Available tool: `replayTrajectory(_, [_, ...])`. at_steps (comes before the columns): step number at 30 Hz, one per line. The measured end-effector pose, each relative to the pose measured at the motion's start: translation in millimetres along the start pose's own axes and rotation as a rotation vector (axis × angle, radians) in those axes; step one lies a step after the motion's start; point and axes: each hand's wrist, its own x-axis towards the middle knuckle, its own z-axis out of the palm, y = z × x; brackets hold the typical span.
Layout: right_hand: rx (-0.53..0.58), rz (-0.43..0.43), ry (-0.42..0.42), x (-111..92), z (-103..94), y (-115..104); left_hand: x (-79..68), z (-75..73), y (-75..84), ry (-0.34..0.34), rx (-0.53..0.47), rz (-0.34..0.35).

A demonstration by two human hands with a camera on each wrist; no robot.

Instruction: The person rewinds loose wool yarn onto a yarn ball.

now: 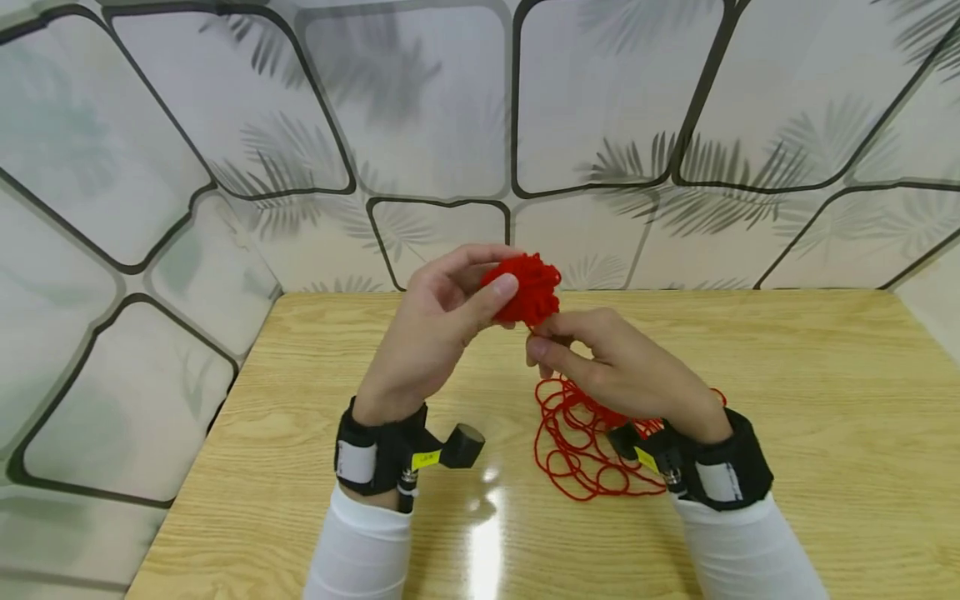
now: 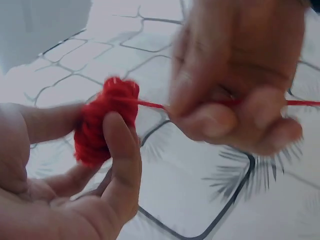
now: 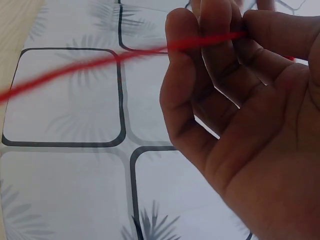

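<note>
A small ball of red yarn (image 1: 534, 287) is held up above the table by my left hand (image 1: 450, 321), thumb on the near side and fingers behind. Close at its lower right, my right hand (image 1: 626, 358) pinches the red strand (image 2: 150, 104) between thumb and forefinger. In the left wrist view the strand runs straight from the wound ball to the right fingertips and on past the hand. The right wrist view shows the same strand (image 3: 100, 62) crossing the curled fingers and trailing off to the left.
On the wooden table (image 1: 300, 467) below my right hand lies a loose, looped pile of red yarn (image 1: 577, 450), partly hidden by the right hand and wrist camera. A wall covering (image 1: 442, 100) with dark outlines and leaf prints rises behind the table's far edge.
</note>
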Motion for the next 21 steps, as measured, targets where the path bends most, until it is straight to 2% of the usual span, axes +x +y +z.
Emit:
replayTrajectory(2, [-0.008,0.004,0.031,-0.3,-1.0,3.1,-2.1,-1.1,3.4,-0.094,-0.001,-0.045])
replayTrajectory(4, [-0.032,0.01,0.088,-0.5,-2.1,5.6,-4.4,-0.9,6.1,-0.194,0.044,-0.08])
replayTrajectory(7, [-0.093,0.042,0.22,-0.2,-3.7,7.1,-7.0,1.3,8.2,-0.297,0.289,-0.089])
replayTrajectory(9, [-0.116,0.071,0.322,0.8,-4.3,7.3,-8.0,4.2,7.0,-0.314,0.457,-0.113])
replayTrajectory(12, [-0.104,0.058,0.475,2.2,-5.1,6.2,-7.4,7.9,1.8,-0.269,0.722,-0.177])
replayTrajectory(14, [-0.059,0.01,0.553,2.9,-5.4,4.6,-5.1,9.3,-3.8,-0.219,0.812,-0.224])
replayTrajectory(16, [-0.008,-0.045,0.599,2.6,-5.6,2.1,-0.8,9.1,-10.7,-0.151,0.848,-0.231])
replayTrajectory(18, [0.034,-0.075,0.6,1.5,-5.5,-1.7,4.4,7.9,-18.0,-0.049,0.77,-0.204])
replayTrajectory(21, [0.052,-0.094,0.494,-0.9,-5.1,-8.1,11.9,5.7,-26.9,0.133,0.488,-0.097])
